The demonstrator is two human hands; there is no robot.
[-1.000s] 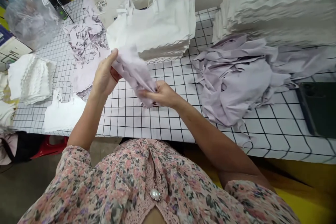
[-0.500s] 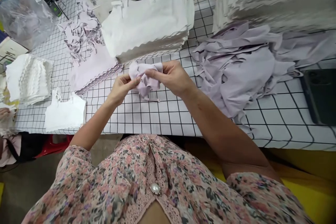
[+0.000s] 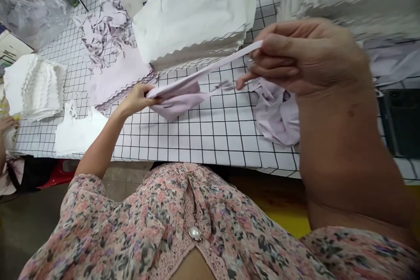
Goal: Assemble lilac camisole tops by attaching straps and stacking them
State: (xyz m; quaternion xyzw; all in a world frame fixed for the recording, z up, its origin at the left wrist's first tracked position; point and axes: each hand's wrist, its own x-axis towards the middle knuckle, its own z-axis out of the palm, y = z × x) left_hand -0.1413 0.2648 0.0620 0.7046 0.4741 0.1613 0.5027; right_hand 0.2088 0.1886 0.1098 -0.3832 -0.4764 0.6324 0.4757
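Right hand has drawn a lilac strip taut, pinching its end; left hand pinches bunched lilac fabric.

Your head-worn camera looks forward and down from above your chest, tilted steeply toward the work. Your floral blouse fills the bottom of the frame, with its pearl button at lower centre. Your right hand sits closest to the lens and looms large at the right of the frame, while your left hand appears smaller, left of centre. Beyond them the view faces across the grid-printed table, and the stacked white fabric pieces are cut off by the top edge of the frame.
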